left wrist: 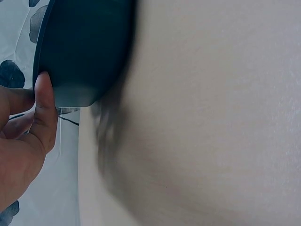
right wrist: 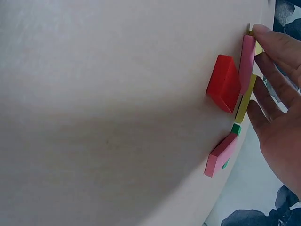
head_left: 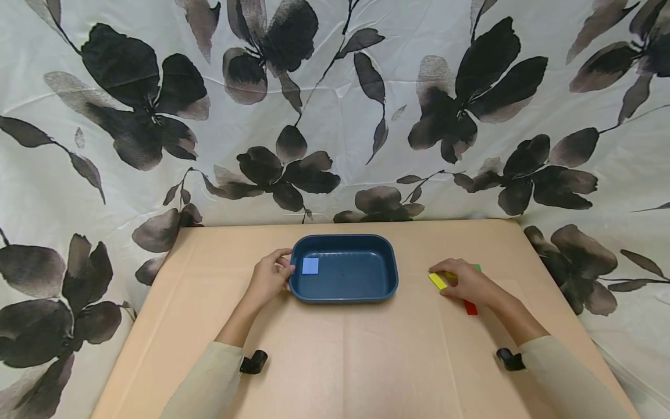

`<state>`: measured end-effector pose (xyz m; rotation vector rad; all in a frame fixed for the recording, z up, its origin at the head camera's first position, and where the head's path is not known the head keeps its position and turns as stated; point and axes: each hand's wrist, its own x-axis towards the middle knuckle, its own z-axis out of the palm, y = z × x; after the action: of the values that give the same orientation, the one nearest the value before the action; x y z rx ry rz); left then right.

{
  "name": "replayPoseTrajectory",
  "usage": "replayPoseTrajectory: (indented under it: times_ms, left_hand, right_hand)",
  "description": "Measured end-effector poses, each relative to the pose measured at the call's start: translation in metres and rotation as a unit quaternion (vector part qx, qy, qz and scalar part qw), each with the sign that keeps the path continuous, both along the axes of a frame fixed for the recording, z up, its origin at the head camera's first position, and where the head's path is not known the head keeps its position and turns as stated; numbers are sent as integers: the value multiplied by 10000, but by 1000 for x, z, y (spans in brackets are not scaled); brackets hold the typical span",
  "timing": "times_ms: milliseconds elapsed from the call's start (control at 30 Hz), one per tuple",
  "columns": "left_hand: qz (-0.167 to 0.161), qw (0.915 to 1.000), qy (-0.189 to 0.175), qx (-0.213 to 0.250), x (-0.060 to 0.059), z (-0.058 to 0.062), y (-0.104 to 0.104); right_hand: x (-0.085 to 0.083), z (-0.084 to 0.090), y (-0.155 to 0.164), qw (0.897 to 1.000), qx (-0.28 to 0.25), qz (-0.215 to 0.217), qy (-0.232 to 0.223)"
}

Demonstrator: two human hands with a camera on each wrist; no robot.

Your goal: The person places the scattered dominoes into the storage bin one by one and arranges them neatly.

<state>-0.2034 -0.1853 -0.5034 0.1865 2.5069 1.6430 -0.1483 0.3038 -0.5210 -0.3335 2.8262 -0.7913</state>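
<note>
A dark blue tray (head_left: 342, 297) stands near the table's back edge, a light blue square block (head_left: 310, 266) lying inside at its left. At the tray's left end, my left hand (head_left: 269, 277) holds the rim; in the left wrist view its thumb (left wrist: 44, 99) lies against the tray's outer wall. To the right of the tray, my right hand (head_left: 466, 283) pinches a yellow block (head_left: 437, 281) between thumb and finger. Beneath and beside that hand lie a red block (right wrist: 223, 84), pink blocks (right wrist: 247, 63) and another yellow block (right wrist: 245, 101), partly covered in the head view.
A green block (right wrist: 236, 128) and a further pink block (right wrist: 221, 153) lie close to the right hand's group. The light wooden-coloured table (head_left: 345, 361) ends at the back against a floral cloth (head_left: 335, 116). Both wrists carry a small black camera.
</note>
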Motion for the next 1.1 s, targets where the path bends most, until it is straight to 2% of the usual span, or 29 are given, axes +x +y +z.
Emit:
replayPoseTrajectory:
  times_ms: [300, 433, 833, 1100]
  left_hand:
    - [-34, 10000, 28, -12, 2, 0, -1]
    - [-24, 10000, 11, -18, 1, 0, -1]
    - [6, 10000, -21, -30, 1, 0, -1]
    - [-57, 10000, 4, -25, 0, -1, -1]
  right_hand:
    - [0, -3, -6, 9993, 178, 93, 327]
    - [-1, -5, -10, 9987, 287, -16, 423]
    - [-1, -9, -12, 9991, 184, -218, 305]
    - [-2, -8, -15, 9986, 177, -220, 450]
